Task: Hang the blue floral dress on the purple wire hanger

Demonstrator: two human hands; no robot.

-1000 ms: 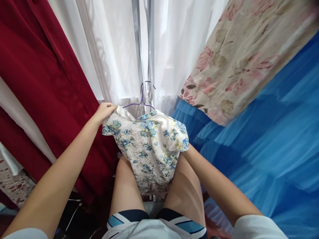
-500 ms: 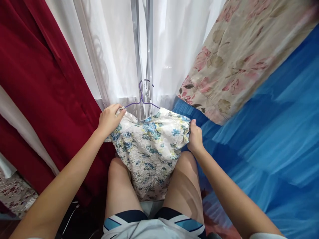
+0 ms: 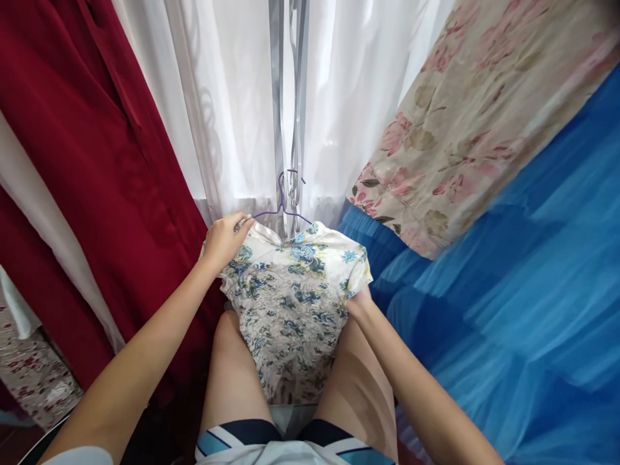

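Note:
A white blouse (image 3: 295,303) with blue and yellow flowers hangs on a purple wire hanger (image 3: 281,201) above my lap. My left hand (image 3: 225,239) is closed on the blouse's left shoulder, beside the hanger's arm. At the other side, my right hand (image 3: 359,302) reaches under the right sleeve; cloth covers its fingers, so their grip is hidden. The hanger's hook rises in front of grey straps (image 3: 289,84), and I cannot tell whether it is hooked to anything.
White curtains (image 3: 232,116) hang ahead. Dark red fabric (image 3: 121,194) hangs at the left, above a flowered cloth (image 3: 33,374). To the right are a beige cloth with pink flowers (image 3: 426,142) and blue tulle (image 3: 513,290).
My right hand has moved from the outer edge of the right sleeve to underneath it. My left hand stays on the left shoulder. The view has shifted slightly.

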